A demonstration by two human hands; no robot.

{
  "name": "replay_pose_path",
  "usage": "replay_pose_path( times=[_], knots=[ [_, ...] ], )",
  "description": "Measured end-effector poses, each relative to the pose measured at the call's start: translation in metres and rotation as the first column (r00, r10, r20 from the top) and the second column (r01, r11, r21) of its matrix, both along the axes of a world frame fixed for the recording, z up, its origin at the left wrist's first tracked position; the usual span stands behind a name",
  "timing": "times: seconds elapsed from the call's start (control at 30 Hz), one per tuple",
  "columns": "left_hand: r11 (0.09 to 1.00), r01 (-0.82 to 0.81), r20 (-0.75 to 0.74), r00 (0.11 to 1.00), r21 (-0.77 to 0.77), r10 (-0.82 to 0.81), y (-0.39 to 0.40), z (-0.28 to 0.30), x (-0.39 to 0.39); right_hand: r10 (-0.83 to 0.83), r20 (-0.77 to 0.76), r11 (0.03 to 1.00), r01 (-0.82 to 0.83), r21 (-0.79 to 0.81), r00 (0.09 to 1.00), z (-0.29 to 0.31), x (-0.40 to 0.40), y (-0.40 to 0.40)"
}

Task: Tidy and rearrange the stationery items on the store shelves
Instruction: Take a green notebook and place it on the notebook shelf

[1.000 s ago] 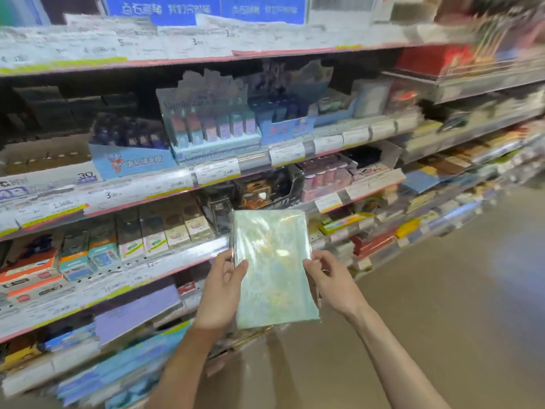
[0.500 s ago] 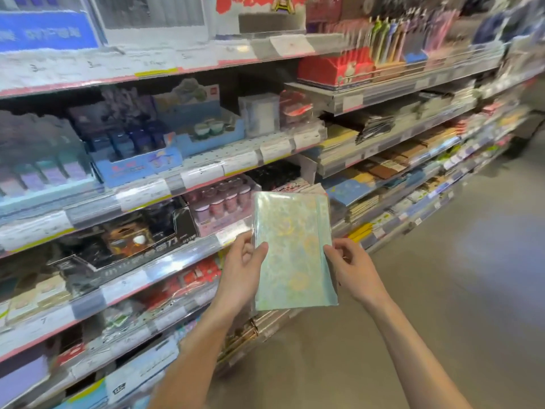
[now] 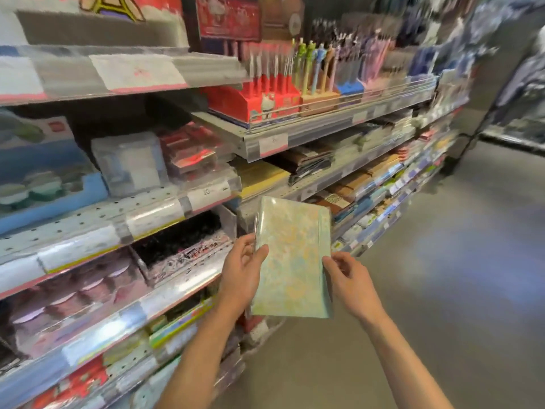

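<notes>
Both hands — left hand [image 3: 240, 268], right hand [image 3: 349, 286] — pinch the glossy notebook [image 3: 292, 258] by its edges before the shelves [image 3: 298, 137]; the wrapping looks slippery, so it may slip and fall.

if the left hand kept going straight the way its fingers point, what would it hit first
The left hand already grips the notebook, so that comes first. Beyond it, probably the stacked notebooks on the shelf, though depth is unclear.

- Price tag [image 3: 208, 192] on the shelf rail above my hands: digits look like "15"; blurred, uncertain.
- All other shelf tags, posters and box fronts: print too smeared to read.
- Cover of the notebook [image 3: 292, 258] I hold: no legible text.
</notes>
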State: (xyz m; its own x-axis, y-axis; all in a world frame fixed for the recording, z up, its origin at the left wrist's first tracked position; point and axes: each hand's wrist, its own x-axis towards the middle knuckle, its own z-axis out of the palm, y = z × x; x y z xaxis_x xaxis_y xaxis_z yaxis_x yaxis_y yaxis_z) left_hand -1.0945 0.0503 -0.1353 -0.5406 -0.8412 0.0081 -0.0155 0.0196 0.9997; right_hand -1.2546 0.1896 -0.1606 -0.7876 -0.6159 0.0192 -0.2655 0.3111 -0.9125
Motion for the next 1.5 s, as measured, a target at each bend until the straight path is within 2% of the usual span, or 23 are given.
replay_pose_path(
  times=[0.37,0.73,1.03,1.2,1.5],
  knots=[
    [1.0,-0.004,0.038,0.999,-0.004,0.004,-0.007,-0.001,-0.174,0.044,0.054,0.998,-0.042,-0.045,0.998,-0.011,-0.177,-0.015],
    [0.959,-0.282,0.08,0.956,-0.024,0.283,0.029,0.005,-0.364,0.29,0.101,0.957,-0.284,-0.065,0.952,0.007,-0.394,-0.016],
    [0.916,-0.395,0.094,0.911,-0.074,0.401,0.009,0.02,-0.425,0.418,0.114,0.908,-0.408,-0.097,0.901,0.032,-0.468,-0.061],
    [0.933,-0.336,0.1,0.932,-0.129,0.349,-0.02,0.031,-0.444,0.438,0.074,0.898,-0.434,-0.069,0.896,0.053,-0.493,-0.087],
    [0.964,-0.219,0.138,0.961,-0.15,0.24,-0.062,0.041,-0.475,0.436,0.135,0.9,-0.431,-0.064,0.89,0.065,-0.538,-0.134]
  ],
)
